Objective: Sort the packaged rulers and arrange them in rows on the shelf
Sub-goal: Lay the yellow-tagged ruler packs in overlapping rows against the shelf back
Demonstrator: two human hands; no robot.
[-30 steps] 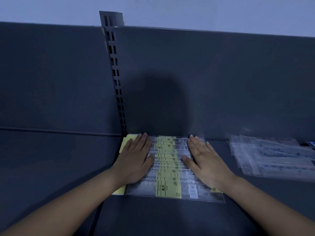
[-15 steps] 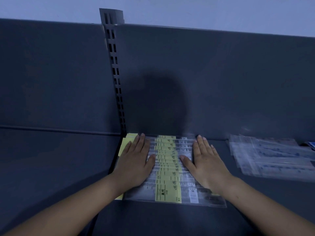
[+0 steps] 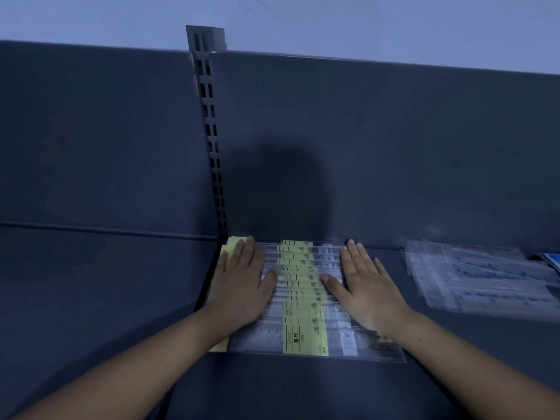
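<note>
Yellow-labelled rulers [image 3: 304, 301] sit rowed; your left hand [image 3: 242, 289] and right hand [image 3: 369, 292] press them, fingers [image 3: 360, 257] straight, gripping nothing; clear packets [image 3: 485, 280] await sorting.

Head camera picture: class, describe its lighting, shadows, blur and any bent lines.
Head view: dim, bluish light throughout. Head view: a soft shadow falls on the dark grey metal back panel above the row of yellow-labelled clear ruler packets. Head view: the loose clear plastic packets at right look blurred. Head view: the panel's top edge bows, wide-angle distortion.
</note>
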